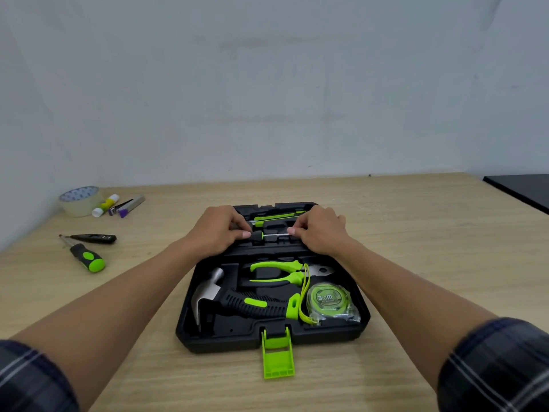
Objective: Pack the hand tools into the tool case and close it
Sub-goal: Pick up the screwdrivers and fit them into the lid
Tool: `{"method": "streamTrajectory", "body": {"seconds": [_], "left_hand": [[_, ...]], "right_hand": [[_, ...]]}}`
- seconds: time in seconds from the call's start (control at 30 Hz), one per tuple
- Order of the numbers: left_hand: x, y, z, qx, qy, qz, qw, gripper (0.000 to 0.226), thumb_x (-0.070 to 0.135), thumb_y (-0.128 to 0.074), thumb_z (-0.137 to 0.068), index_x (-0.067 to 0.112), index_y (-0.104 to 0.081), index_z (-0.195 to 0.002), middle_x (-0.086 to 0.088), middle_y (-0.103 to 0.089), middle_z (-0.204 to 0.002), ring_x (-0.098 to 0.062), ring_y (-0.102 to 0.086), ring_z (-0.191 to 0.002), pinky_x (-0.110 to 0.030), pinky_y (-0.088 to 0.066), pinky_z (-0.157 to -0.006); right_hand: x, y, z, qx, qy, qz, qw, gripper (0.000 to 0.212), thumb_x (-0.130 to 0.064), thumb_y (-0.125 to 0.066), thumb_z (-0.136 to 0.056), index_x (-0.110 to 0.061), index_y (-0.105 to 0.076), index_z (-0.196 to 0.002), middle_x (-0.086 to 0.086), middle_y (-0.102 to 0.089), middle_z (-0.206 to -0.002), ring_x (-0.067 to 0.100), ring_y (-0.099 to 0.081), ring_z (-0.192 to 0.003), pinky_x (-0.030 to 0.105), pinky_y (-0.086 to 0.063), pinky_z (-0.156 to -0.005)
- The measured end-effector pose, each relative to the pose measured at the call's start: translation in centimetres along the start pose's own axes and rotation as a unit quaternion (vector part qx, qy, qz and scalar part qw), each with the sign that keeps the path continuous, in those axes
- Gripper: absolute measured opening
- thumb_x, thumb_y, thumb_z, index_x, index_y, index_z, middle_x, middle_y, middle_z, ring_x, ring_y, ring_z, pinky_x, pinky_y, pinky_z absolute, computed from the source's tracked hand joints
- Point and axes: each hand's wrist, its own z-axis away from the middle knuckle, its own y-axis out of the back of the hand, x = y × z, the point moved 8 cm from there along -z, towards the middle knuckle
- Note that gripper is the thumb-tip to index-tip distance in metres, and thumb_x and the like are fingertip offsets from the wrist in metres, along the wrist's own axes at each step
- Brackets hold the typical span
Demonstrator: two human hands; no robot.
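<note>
Held tool: you have a small screwdriver (271,235) over the far half of the tool case (208,337), which lies open and flat on the table (416,233).
Long axis: it runs straight across you, left to right, with the black-and-green handle toward your left and the bare shaft toward your right.
Left hand (217,230): your fingers are curled over the handle end with the thumb pressed against it, so you are gripping the handle.
Right hand (319,230): you are pinching the shaft near its tip between thumb and fingers.
Seating: I cannot tell whether the tool is fully down in its slot. It probably wants an even push at both ends so it goes in level.
Already packed: the hammer (246,303), pliers (279,272) and tape measure (326,300) sit in the near half, and a green tool (279,217) lies just beyond the one you hold.
Still out: a larger screwdriver (87,257) and a black tester pen (95,238) lie on the table well off to your left.
Nearer hand: your left, by a clear margin.
Lie of the larger screwdriver: it is angled, with the green handle toward you and the tip pointing away and left, so you would reach the handle first.
Latch (277,358): it hangs open at the near edge, and the case is not yet closed.
</note>
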Motion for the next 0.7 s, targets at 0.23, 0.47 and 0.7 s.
{"method": "streamTrajectory", "body": {"seconds": [0.23,0.47,0.7], "left_hand": [[-0.2,-0.5,-0.3,-0.040,0.008,0.000,0.999,0.015,0.021,-0.075,-0.082,0.024,-0.078,-0.096,0.001,-0.075,-0.098,-0.015,-0.067,-0.094,-0.026,-0.049,-0.085],[1.0,-0.9,-0.4,-0.043,-0.032,-0.037,0.998,0.019,0.024,-0.070,-0.087,0.023,-0.077,-0.104,0.004,-0.073,-0.102,-0.001,-0.054,-0.085,-0.018,-0.036,-0.075],[0.9,-1.5,-0.9,-0.041,-0.019,-0.042,0.998,0.010,0.025,-0.074,-0.082,0.020,-0.077,-0.091,0.007,-0.067,-0.091,-0.014,-0.062,-0.092,-0.023,-0.040,-0.079]], "right_hand": [[0.0,-0.4,-0.4,-0.019,-0.006,-0.011,1.000,0.018,-0.047,-0.067,-0.085,-0.031,-0.075,-0.085,-0.004,-0.068,-0.102,0.025,-0.051,-0.113,0.044,-0.030,-0.093],[-0.1,-0.3,-0.4,-0.015,-0.003,-0.011,1.000,0.013,-0.045,-0.069,-0.084,-0.033,-0.073,-0.081,-0.003,-0.066,-0.104,0.025,-0.051,-0.112,0.045,-0.030,-0.095],[-0.2,-0.2,-0.3,-0.023,-0.001,-0.011,1.000,0.012,-0.044,-0.070,-0.083,-0.035,-0.069,-0.076,-0.005,-0.064,-0.102,0.024,-0.051,-0.111,0.045,-0.029,-0.097]]}}
